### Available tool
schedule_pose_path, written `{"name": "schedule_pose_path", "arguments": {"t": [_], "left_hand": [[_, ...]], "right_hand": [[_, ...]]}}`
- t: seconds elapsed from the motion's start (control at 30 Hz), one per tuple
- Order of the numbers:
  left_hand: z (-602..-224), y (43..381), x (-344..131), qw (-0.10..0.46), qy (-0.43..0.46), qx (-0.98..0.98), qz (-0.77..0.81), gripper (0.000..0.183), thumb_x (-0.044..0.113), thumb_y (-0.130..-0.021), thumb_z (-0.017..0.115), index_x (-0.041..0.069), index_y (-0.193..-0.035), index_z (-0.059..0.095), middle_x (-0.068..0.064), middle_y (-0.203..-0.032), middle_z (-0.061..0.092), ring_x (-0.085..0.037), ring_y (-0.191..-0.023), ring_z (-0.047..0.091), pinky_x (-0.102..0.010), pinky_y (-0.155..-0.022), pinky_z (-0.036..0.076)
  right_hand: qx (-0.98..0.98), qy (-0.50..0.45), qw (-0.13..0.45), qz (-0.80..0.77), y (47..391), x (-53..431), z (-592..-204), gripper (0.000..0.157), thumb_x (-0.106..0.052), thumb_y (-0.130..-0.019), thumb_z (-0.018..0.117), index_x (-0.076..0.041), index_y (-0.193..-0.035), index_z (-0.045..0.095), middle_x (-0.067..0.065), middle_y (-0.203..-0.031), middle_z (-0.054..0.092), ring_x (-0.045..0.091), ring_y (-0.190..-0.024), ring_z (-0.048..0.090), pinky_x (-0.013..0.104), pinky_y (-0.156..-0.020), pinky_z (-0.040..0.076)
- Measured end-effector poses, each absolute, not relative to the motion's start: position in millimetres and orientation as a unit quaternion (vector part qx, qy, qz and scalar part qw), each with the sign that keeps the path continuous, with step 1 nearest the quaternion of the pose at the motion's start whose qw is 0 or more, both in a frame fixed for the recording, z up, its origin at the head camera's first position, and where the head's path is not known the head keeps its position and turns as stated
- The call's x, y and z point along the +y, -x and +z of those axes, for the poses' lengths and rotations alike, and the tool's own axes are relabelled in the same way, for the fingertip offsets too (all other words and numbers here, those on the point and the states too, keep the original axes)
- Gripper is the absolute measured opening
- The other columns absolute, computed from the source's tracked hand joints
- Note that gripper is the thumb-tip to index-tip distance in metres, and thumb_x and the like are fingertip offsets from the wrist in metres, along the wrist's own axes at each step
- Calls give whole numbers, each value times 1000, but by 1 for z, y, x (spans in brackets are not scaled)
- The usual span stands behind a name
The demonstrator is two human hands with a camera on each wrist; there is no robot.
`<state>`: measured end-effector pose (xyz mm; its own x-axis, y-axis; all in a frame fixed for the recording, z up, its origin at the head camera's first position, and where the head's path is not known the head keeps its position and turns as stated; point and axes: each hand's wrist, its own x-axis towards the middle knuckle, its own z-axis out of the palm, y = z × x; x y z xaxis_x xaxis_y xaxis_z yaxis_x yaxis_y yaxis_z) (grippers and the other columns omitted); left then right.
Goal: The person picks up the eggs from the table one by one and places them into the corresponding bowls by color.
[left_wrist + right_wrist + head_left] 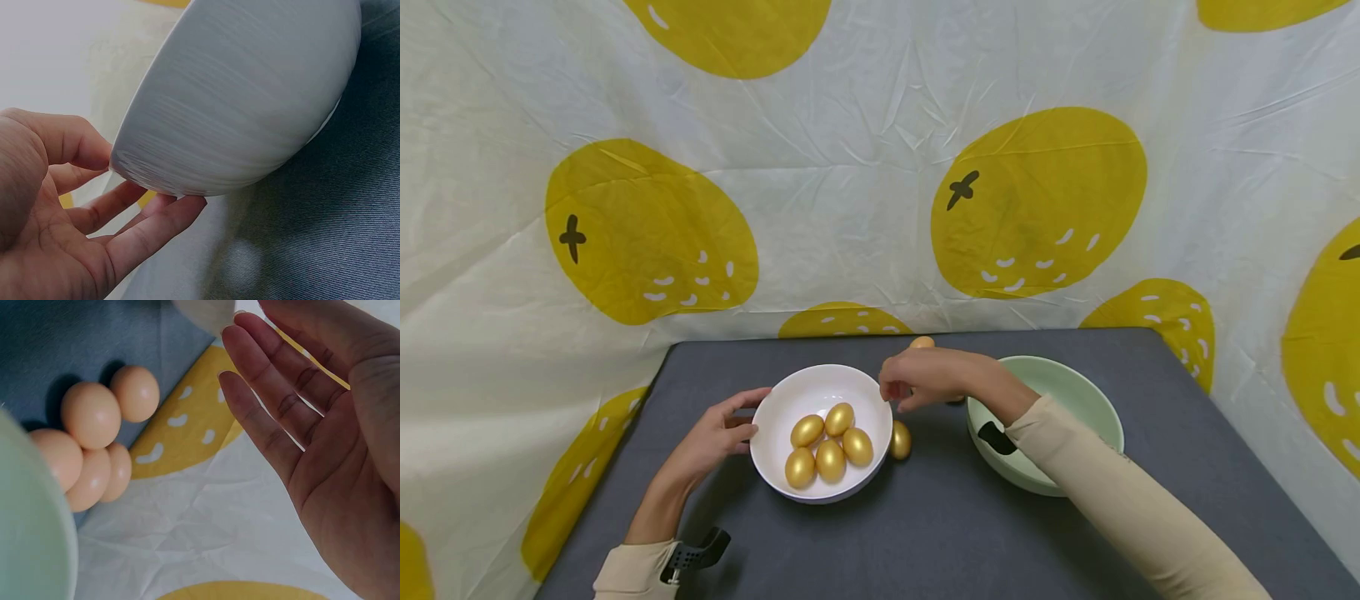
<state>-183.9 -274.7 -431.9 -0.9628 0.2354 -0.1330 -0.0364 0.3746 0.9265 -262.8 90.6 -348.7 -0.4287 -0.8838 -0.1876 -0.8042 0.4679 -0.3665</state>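
Right hand, loosely spread, partly hides brown eggs; left hand pinches white bowl.

Left hand touches a white bowl containing six gold eggs. Right hand is positioned at its opposite rim. Another gold egg lies between this and a green bowl.

White bowl: glossy inside; outer wall finely streaked, slight sheen. Gold eggs: smooth, metallic-looking, bright highlights. Brown eggs: smooth, soft sheen. Green bowl: smooth, low-gloss, plastic-looking. Table: matt, finely ribbed cloth. Backdrop: creased cloth, faint sheen. Sleeves: matt, soft-looking cloth.
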Motion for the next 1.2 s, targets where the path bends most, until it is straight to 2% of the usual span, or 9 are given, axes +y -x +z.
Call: {"name": "schedule_pose_path", "arguments": {"t": [0.13, 0.23, 0.43, 0.6, 0.7, 0.87, 0.97, 1.2], "left_hand": [[-433, 184, -275, 121, -52, 825, 550, 55, 7, -97, 61, 12, -151, 48, -19, -145, 48, -35, -117, 60, -41, -85, 59], [-434, 184, -274, 121, -46, 827, 548, 55, 6, -97, 60, 14, -150, 48, -18, -145, 48, -35, -118, 60, -41, -85, 59], [-435, 184, -273, 118, -46, 829, 545, 55, 6, -97, 60, 15, -150, 49, -17, -145, 49, -35, -117, 60, -42, -86, 59], [-435, 184, -273, 118, -43, 831, 541, 55, 7, -97, 61, 15, -150, 49, -16, -145, 49, -35, -117, 60, -42, -86, 59], [-436, 184, -272, 118, -41, 832, 541, 55, 7, -97, 61, 16, -150, 49, -16, -145, 49, -34, -117, 60, -42, -86, 59], [-436, 184, -273, 118, -44, 831, 541, 55, 7, -97, 61, 15, -150, 49, -16, -145, 48, -34, -116, 60, -42, -86, 59], [-436, 184, -273, 117, -46, 832, 541, 55, 7, -98, 61, 15, -150, 48, -16, -145, 48, -34, -116, 60, -42, -86, 58], [-437, 185, -274, 119, -51, 827, 547, 55, 8, -98, 61, 14, -151, 48, -17, -146, 47, -35, -117, 60, -42, -86, 58]], "right_hand": [[843, 489, 198, -101, 262, 97, -350, 14, -12, -90, 77, -14, -103, 71, -3, -98, 67, 11, -90, 63, 24, -81, 51], [845, 483, 214, -81, 261, 99, -353, 15, -13, -91, 76, -14, -105, 73, -2, -100, 70, 14, -92, 65, 26, -82, 52], [839, 483, 248, -44, 260, 98, -363, 28, -13, -91, 75, -15, -119, 74, -1, -112, 74, 16, -101, 68, 25, -85, 52], [823, 510, 249, -34, 261, 96, -373, 34, -11, -89, 78, -18, -121, 75, -3, -112, 75, 15, -99, 69, 22, -82, 51], [820, 517, 243, -23, 261, 95, -375, 35, -14, -87, 80, -20, -121, 76, -3, -110, 75, 14, -96, 69, 21, -79, 52], [832, 497, 247, -18, 260, 94, -373, 26, -14, -87, 80, -17, -112, 77, -1, -105, 75, 19, -99, 68, 24, -82, 52], [843, 477, 248, -7, 259, 92, -373, 26, -14, -84, 82, -17, -109, 77, -1, -102, 75, 18, -95, 67, 26, -81, 52], [861, 418, 287, 26, 257, 90, -384, 44, -14, -76, 88, -16, -117, 74, -5, -104, 73, 8, -90, 63, 27, -83, 52]]}}
